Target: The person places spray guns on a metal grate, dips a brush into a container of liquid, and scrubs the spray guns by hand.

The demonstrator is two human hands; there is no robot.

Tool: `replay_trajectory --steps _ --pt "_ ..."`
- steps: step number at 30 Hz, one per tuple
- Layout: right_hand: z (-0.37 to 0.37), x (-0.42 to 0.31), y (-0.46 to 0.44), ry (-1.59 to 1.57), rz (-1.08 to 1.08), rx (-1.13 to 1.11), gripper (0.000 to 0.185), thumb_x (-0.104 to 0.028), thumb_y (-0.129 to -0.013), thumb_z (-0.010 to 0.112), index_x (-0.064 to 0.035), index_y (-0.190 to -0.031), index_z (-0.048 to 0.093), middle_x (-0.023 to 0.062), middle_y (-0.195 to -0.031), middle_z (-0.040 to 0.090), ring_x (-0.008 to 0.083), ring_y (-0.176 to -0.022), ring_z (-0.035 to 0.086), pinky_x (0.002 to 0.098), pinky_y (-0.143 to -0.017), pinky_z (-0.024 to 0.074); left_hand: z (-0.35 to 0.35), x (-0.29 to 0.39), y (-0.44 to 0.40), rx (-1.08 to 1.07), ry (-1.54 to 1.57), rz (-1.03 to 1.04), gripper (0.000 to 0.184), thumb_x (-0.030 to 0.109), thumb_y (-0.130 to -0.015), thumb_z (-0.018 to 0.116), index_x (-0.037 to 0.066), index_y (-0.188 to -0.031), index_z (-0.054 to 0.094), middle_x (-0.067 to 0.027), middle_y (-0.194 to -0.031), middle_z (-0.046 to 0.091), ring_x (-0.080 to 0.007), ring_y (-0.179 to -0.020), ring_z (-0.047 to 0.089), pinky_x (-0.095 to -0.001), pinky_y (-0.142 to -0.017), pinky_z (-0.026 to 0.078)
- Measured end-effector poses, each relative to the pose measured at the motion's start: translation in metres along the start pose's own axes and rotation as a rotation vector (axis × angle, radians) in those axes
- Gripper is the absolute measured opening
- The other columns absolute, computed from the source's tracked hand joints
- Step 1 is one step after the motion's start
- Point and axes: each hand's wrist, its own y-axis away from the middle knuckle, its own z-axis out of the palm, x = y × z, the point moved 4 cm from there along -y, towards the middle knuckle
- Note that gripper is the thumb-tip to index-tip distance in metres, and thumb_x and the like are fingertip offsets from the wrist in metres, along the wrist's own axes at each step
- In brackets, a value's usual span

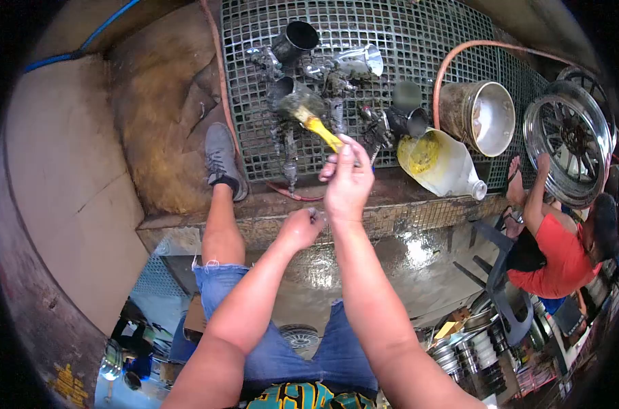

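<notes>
My right hand (350, 178) grips the yellow handle of a paintbrush (322, 133). Its bristles meet a grimy metal part with a dark cylindrical opening (282, 88); whether they press on it I cannot tell. Lower down, near the ledge, my left hand (301, 230) is closed, its fingers curled out of sight. Around the brush lie a black cup-shaped part (296, 41), a shiny metal part (364, 61) and another dark part (408, 121). Right of my right hand, a cut-open white plastic jug (453, 163) lies tilted with yellow matter inside.
Green grating (405, 20) carries the parts. A dirty bucket (459, 109) holding whitish contents stands beside an orange hose (440, 68). At right, a person in a red shirt (558, 255) touches a chrome wheel rim (536, 129). A wet floor (391, 273) lies below the ledge.
</notes>
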Motion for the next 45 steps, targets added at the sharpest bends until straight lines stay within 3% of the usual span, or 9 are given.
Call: replay_trajectory --steps 11,14,24,27,31,35,36,42,45 --pt "-0.052 0.028 -0.014 0.195 -0.046 -0.035 0.027 -0.017 -0.104 0.057 -0.0016 -0.125 0.063 0.0032 -0.086 0.062 0.0083 -0.07 0.062 0.0255 -0.063 0.057 0.005 -0.018 -0.018 0.049 0.052 -0.049 0.038 0.035 -0.088 0.066 0.001 -0.106 0.068 -0.0233 -0.103 0.071 -0.039 -0.094 0.068 -0.0451 -0.086 0.053" --pt "-0.06 0.019 -0.025 0.23 -0.08 0.047 0.027 -0.017 -0.104 0.056 -0.0012 -0.124 0.063 0.0036 -0.085 0.062 0.0085 -0.07 0.063 0.0258 -0.062 0.0574 0.003 -0.039 -0.035 0.321 0.51 -0.134 0.05 0.011 -0.091 0.069 -0.003 -0.132 0.045 -0.0105 -0.117 0.065 -0.0204 -0.108 0.061 -0.035 -0.096 0.048" --pt "-0.033 -0.005 -0.056 0.236 -0.038 0.021 0.028 -0.021 -0.104 0.057 -0.0008 -0.124 0.061 0.003 -0.081 0.06 0.0083 -0.065 0.061 0.0247 -0.058 0.0551 -0.014 -0.044 -0.046 0.348 0.889 -0.194 0.07 0.016 -0.093 0.068 -0.003 -0.149 0.031 -0.0143 -0.136 0.053 -0.0223 -0.123 0.05 -0.0358 -0.108 0.036" --pt "-0.05 0.003 -0.052 0.178 0.0 0.09 0.028 -0.021 -0.105 0.056 -0.0011 -0.124 0.061 0.0031 -0.081 0.06 0.0083 -0.065 0.06 0.0247 -0.057 0.0543 -0.01 -0.04 -0.056 0.385 0.967 -0.084 0.071 0.009 -0.093 0.068 -0.005 -0.149 0.027 -0.0107 -0.109 0.062 -0.0165 -0.095 0.061 -0.0308 -0.089 0.046" --pt "-0.094 -0.007 -0.019 -0.128 0.052 0.181 0.031 -0.022 -0.106 0.053 -0.002 -0.129 0.057 0.0047 -0.086 0.057 0.0117 -0.07 0.057 0.0278 -0.062 0.0528 -0.011 -0.033 -0.055 0.388 0.941 -0.13 0.075 0.01 -0.091 0.071 -0.004 -0.15 0.027 -0.0119 -0.117 0.061 -0.0164 -0.097 0.06 -0.0313 -0.091 0.046" --pt "-0.151 -0.037 0.029 -0.117 -0.013 0.4 0.031 -0.021 -0.107 0.05 -0.0038 -0.133 0.053 0.0046 -0.089 0.055 0.0123 -0.072 0.054 0.029 -0.065 0.0492 -0.002 -0.036 -0.066 0.404 0.89 -0.128 0.077 0.013 -0.089 0.073 -0.002 -0.149 0.028 -0.0109 -0.127 0.059 -0.0176 -0.102 0.057 -0.0326 -0.092 0.046" --pt "-0.168 -0.041 0.038 -0.078 -0.054 0.44 0.032 -0.021 -0.107 0.05 -0.0039 -0.133 0.053 0.004 -0.088 0.054 0.0117 -0.071 0.053 0.0284 -0.065 0.0491 0.001 -0.04 -0.071 0.332 0.872 -0.134 0.083 0.019 -0.09 0.073 -0.002 -0.153 0.023 -0.0153 -0.142 0.052 -0.0234 -0.131 0.048 -0.0391 -0.113 0.031" --pt "-0.187 -0.056 0.019 0.158 -0.128 0.465 0.033 -0.018 -0.107 0.049 -0.0057 -0.137 0.051 0.0007 -0.087 0.05 0.0081 -0.071 0.049 0.0247 -0.062 0.0455 -0.001 -0.015 -0.062 0.264 0.824 -0.224 0.055 0.021 -0.098 0.063 0.003 -0.145 0.041 -0.0102 -0.114 0.066 -0.0192 -0.102 0.062 -0.0394 -0.107 0.036" --pt "-0.191 -0.037 -0.028 0.234 -0.058 0.492 0.033 -0.018 -0.107 0.05 -0.0046 -0.136 0.052 0.0007 -0.085 0.05 0.0075 -0.067 0.049 0.024 -0.056 0.0444 0.001 -0.027 -0.073 0.187 0.814 -0.167 0.028 0.023 -0.101 0.061 0.012 -0.126 0.059 0.0005 -0.094 0.063 -0.0091 -0.081 0.055 -0.0263 -0.078 0.044"
